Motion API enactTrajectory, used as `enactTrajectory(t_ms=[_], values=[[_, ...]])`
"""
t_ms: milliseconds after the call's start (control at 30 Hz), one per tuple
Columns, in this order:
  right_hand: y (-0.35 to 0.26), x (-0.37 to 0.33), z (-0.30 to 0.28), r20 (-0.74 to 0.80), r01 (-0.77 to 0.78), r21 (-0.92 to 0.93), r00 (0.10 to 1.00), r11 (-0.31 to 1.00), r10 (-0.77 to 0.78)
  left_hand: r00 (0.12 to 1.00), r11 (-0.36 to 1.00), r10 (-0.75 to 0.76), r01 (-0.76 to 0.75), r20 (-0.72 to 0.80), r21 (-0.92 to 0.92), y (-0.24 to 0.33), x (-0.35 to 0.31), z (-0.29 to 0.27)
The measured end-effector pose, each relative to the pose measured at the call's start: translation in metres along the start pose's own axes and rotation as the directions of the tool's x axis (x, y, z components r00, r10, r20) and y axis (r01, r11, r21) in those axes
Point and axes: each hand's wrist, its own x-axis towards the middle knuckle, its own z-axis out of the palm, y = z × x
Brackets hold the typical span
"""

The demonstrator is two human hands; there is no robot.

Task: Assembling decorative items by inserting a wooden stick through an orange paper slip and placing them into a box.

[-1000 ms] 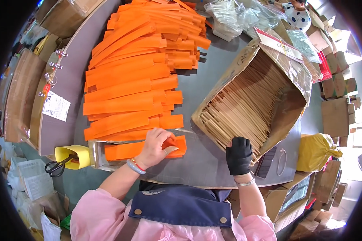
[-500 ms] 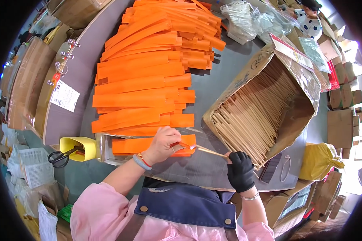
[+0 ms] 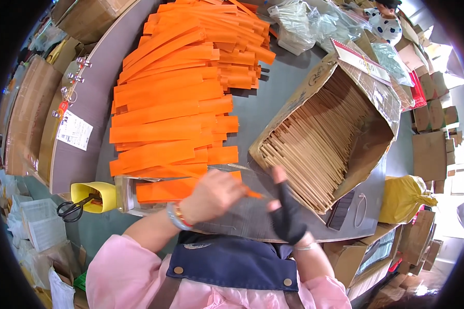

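My bare left hand, with bracelets at the wrist, is closed on an orange strip whose narrow end pokes out to the right. The hand is smeared by motion, and any stick inside it is hidden. Just to the right, my right hand, in a black fingerless glove, has its fingers apart and nothing visible between them. More orange strips lie in a shallow tray behind my left hand. Beyond them spreads a big overlapping pile of orange strips.
An open cardboard box of thin wooden sticks lies on the right. Black scissors stand in a yellow container at left. A dark phone and a yellow bag are at right; a person is far right.
My right hand has let go of the wooden stick it pinched and opened its fingers. My left hand has turned over the orange strip and moved slightly right. The whole view has shifted a little.
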Motion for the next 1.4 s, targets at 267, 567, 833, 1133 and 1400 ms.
enactTrajectory(t_ms=[267, 567, 833, 1133, 1400], values=[[0.084, -0.007, -0.053, -0.382, -0.231, -0.71, 0.92, 0.665, -0.087, 0.959, 0.957, -0.276, 0.281, -0.066, 0.076, -0.037, -0.027, 0.029], [0.091, -0.005, -0.053, -0.228, -0.215, -0.914, 0.974, 0.343, 0.001, 0.929, 0.902, -0.369, 0.367, 0.035, -0.227, -0.036, -0.044, 0.045], [0.093, 0.001, -0.057, -0.103, -0.113, -0.977, 0.993, 0.18, 0.062, 0.933, 0.918, -0.353, 0.33, -0.073, -0.221, -0.029, -0.031, 0.043], [0.089, 0.008, -0.065, -0.069, -0.102, -0.97, 0.986, 0.221, 0.154, 0.935, 0.899, -0.344, 0.3, -0.089, -0.321, -0.035, -0.036, 0.049], [0.05, 0.01, -0.063, -0.093, -0.172, -0.836, 0.98, 0.521, 0.175, 0.937, 0.89, -0.348, 0.324, -0.02, -0.32, -0.042, -0.051, 0.046]])
